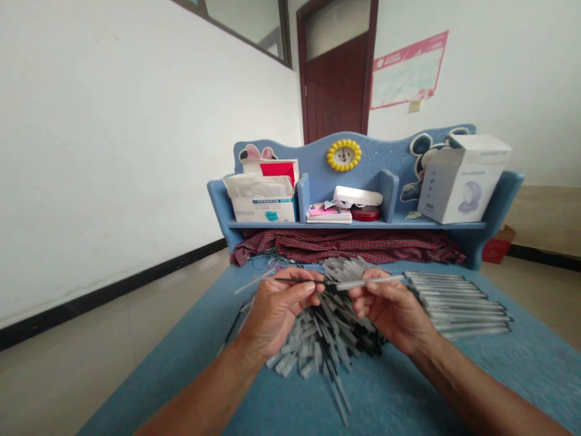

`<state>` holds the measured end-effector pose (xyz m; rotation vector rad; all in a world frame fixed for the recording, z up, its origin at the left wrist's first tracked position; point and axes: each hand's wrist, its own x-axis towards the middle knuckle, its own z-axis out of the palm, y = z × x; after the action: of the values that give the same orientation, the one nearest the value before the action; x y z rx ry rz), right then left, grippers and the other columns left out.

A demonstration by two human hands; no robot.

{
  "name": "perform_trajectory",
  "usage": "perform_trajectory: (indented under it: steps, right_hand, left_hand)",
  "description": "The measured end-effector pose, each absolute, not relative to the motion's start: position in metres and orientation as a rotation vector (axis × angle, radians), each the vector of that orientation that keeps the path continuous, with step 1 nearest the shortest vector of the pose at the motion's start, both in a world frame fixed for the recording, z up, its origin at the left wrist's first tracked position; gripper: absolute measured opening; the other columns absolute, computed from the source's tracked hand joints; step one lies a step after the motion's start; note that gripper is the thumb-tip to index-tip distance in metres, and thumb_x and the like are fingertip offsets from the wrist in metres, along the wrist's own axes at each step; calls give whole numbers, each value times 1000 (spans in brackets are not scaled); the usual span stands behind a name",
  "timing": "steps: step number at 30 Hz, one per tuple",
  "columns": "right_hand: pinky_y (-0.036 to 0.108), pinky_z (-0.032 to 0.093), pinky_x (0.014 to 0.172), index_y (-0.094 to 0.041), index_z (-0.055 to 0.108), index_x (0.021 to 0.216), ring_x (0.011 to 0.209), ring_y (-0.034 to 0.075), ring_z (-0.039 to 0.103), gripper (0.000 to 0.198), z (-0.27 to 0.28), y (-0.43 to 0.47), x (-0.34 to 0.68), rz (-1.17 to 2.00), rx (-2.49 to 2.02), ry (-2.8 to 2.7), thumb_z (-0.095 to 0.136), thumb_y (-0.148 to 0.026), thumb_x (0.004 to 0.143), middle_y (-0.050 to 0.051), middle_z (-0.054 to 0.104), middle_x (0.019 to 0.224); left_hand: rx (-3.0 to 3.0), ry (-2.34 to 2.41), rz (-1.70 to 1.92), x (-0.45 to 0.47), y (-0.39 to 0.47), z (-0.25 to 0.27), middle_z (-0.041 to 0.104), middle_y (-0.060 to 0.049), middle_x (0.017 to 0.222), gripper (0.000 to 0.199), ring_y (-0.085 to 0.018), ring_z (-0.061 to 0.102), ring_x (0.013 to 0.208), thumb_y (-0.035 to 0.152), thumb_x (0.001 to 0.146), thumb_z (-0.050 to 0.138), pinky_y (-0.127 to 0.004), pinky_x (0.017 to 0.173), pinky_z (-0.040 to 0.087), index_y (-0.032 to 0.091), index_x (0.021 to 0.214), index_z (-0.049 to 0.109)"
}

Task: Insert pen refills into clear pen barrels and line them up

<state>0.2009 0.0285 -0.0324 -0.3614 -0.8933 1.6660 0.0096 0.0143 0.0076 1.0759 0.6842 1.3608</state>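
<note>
My left hand (285,303) pinches a thin black rod (290,280), which looks like a pen refill, between thumb and fingers. Closed on a clear, frosted plastic tube (345,285), much like a pen barrel, is my right hand (390,303). The rod's right end meets the tube's left end in front of me; whether it sits inside cannot be made out. Below both hands spreads a loose pile of similar tubes and black rods (313,345). To the right of my right hand, several tubes with dark ends (463,303) lie side by side in a row.
The blue table (454,375) has a raised shelf at its back. On it stand a mask box (265,209), papers (329,216), a red round tin (365,214) and a white box (467,188). Checked cloth (345,245) lies bunched beneath the shelf.
</note>
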Motion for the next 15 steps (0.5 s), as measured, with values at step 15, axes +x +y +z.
perform_trajectory:
  steps: [15]
  right_hand:
    - [23, 56, 54, -17, 61, 78, 57, 16, 70, 15, -32, 28, 200, 1687, -388, -826, 72, -16, 68, 9, 75, 74]
  left_hand:
    - [1002, 689, 1392, 20, 13, 1, 72, -6, 80, 10, -14, 67, 70, 6, 64, 72, -21, 62, 55, 11, 70, 67]
